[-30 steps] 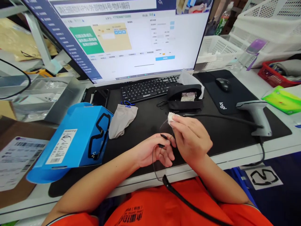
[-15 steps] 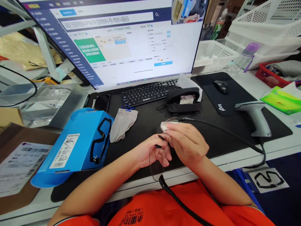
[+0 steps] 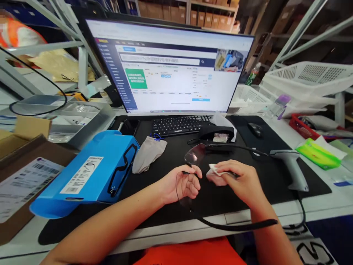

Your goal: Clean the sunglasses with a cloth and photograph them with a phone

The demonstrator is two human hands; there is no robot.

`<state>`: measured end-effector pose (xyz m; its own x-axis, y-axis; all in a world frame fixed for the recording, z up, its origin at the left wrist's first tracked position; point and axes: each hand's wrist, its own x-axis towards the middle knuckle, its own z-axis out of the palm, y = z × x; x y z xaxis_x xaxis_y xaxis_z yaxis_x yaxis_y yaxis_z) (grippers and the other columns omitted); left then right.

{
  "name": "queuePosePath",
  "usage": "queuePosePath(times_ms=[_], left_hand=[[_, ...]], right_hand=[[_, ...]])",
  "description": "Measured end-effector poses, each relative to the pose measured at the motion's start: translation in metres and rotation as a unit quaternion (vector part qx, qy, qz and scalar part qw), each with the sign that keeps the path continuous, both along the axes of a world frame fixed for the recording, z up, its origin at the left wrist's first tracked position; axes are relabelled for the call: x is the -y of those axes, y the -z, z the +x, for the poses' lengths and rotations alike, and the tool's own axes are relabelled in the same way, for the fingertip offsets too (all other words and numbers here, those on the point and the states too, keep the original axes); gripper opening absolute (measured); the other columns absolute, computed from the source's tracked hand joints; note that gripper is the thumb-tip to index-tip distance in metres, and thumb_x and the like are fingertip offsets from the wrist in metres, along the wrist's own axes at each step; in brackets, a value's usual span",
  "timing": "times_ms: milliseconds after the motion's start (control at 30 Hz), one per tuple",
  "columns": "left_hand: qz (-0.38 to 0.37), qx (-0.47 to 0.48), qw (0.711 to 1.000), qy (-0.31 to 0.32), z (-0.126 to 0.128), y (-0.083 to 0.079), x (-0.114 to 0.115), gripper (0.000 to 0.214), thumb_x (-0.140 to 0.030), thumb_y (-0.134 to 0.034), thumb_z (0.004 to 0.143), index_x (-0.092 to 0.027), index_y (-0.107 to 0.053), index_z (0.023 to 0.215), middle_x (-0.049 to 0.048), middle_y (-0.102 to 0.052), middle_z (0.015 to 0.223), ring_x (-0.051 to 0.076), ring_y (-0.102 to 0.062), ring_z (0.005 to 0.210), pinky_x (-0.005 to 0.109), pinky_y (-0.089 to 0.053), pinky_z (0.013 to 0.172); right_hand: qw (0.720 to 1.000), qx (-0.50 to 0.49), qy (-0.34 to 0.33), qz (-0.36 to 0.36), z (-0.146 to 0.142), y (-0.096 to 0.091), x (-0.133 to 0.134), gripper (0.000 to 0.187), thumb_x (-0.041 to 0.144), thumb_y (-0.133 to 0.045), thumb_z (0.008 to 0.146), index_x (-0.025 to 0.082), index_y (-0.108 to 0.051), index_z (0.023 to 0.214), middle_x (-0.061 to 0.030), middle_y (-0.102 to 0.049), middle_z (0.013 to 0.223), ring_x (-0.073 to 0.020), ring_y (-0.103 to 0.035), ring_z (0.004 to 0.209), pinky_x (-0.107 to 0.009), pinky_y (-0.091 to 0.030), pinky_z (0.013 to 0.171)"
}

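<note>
My left hand (image 3: 176, 186) pinches a pair of glasses (image 3: 195, 154) by the middle, between thumb and forefinger. The glasses have clear lenses and long black temples. One lens and temple point away over the mat, while the other temple stretches to the right in front of my body. To the right, apart from the lenses, my right hand (image 3: 244, 178) grips a crumpled white cloth (image 3: 216, 175). An open black glasses case (image 3: 215, 133) sits beyond the hands. A grey drawstring pouch (image 3: 149, 154) lies to the left, beside a blue box (image 3: 88, 169) with glasses printed on it.
A monitor (image 3: 176, 81) stands behind the keyboard (image 3: 176, 126). On the right are a barcode scanner (image 3: 292, 167), a mouse (image 3: 255, 129) and a green-yellow packet (image 3: 318, 152). An open cardboard box (image 3: 30, 184) stands at the left. A person in an orange vest (image 3: 19, 33) is at far left.
My right hand, with the cloth, has moved right, away from the glasses. The glasses have turned in my left hand, and the near temple now points right. The camera view has tilted up.
</note>
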<state>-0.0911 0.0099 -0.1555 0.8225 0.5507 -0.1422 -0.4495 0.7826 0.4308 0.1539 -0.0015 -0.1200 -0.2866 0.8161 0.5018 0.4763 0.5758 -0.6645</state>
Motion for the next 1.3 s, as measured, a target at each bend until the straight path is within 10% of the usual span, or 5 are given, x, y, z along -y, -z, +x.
queuePosePath(times_ms=[167, 500, 767, 933, 1300], left_hand=[[0.004, 0.079, 0.997, 0.006, -0.001, -0.006, 0.001, 0.026, -0.022, -0.053, 0.087, -0.006, -0.069, 0.098, 0.0135, -0.079, 0.080, 0.021, -0.077, 0.067, 0.028, -0.063, 0.063], [0.006, 0.094, 0.995, 0.021, -0.002, -0.016, 0.008, 0.027, -0.022, -0.051, 0.089, -0.006, -0.069, 0.100, 0.0132, -0.079, 0.080, 0.020, -0.077, 0.067, 0.028, -0.063, 0.062], [0.017, 0.072, 0.997, 0.017, 0.002, -0.015, 0.011, 0.026, -0.022, -0.050, 0.088, -0.007, -0.070, 0.098, 0.0128, -0.079, 0.079, 0.020, -0.077, 0.065, 0.026, -0.063, 0.059], [0.060, 0.006, 0.998, -0.009, 0.005, -0.012, 0.016, 0.021, -0.023, -0.052, 0.088, -0.011, -0.067, 0.097, 0.0124, -0.078, 0.075, 0.020, -0.076, 0.060, 0.025, -0.061, 0.054], [0.020, -0.094, 0.995, -0.027, 0.006, -0.007, 0.010, 0.029, -0.028, -0.061, 0.077, -0.003, -0.072, 0.069, 0.0143, -0.075, 0.067, 0.019, -0.072, 0.052, 0.023, -0.060, 0.053]], right_hand=[[0.991, 0.036, 0.120, -0.041, 0.042, 0.020, -0.002, 0.014, 0.021, -0.067, 0.085, 0.027, -0.079, 0.087, -0.0019, -0.079, 0.096, -0.0207, -0.075, 0.088, -0.032, -0.061, 0.081], [0.994, 0.009, 0.106, -0.004, 0.014, 0.031, 0.009, 0.016, 0.016, -0.065, 0.087, 0.025, -0.078, 0.087, -0.0024, -0.078, 0.098, -0.0192, -0.075, 0.090, -0.030, -0.061, 0.080], [0.973, 0.030, 0.056, 0.222, -0.033, -0.031, 0.015, 0.027, -0.001, -0.068, 0.085, 0.021, -0.075, 0.099, -0.0055, -0.078, 0.102, -0.0178, -0.073, 0.095, -0.031, -0.060, 0.086], [0.926, 0.087, 0.068, 0.362, -0.067, -0.025, 0.001, 0.035, -0.003, -0.066, 0.085, 0.015, -0.071, 0.115, -0.0135, -0.076, 0.113, -0.0220, -0.072, 0.106, -0.034, -0.060, 0.092], [0.969, 0.003, -0.023, 0.248, -0.078, -0.004, -0.005, 0.030, 0.003, -0.058, 0.091, 0.025, -0.074, 0.105, -0.0048, -0.078, 0.103, -0.0197, -0.075, 0.096, -0.035, -0.065, 0.082]])
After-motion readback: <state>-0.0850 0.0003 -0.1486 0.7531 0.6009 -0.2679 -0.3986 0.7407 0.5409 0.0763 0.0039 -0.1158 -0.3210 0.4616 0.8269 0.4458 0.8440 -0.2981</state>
